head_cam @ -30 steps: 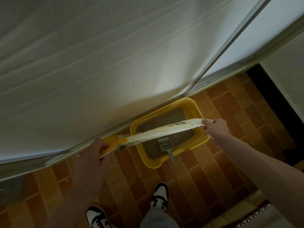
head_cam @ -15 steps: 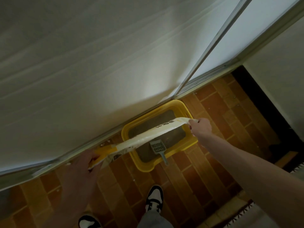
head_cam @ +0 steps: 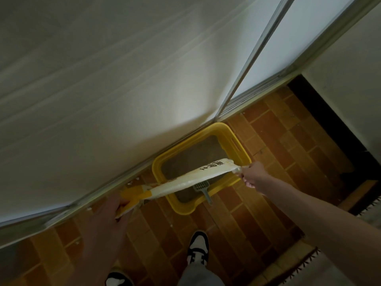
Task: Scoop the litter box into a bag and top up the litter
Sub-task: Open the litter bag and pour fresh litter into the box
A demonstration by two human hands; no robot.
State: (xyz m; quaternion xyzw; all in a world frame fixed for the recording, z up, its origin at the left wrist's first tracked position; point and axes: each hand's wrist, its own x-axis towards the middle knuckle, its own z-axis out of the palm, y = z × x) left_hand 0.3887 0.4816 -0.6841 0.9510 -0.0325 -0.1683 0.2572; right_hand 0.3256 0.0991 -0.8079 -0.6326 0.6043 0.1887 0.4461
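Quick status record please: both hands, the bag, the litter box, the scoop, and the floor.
left hand: grips the yellow end of the litter bag
right hand: pinches the white end
litter bag: flattened, stretched between both hands above the box
litter box: yellow, on the floor against the sliding door track, brownish litter inside
scoop: grey, head in the box, handle over the near rim
floor: brown tiles

White litter bag [head_cam: 185, 178] stretched over yellow box [head_cam: 237, 141] (scoop [head_cam: 203, 187] inside).

Bare forearms, no sleeves; grey trousers [head_cam: 201, 274], blk/white sneakers [head_cam: 198, 247].
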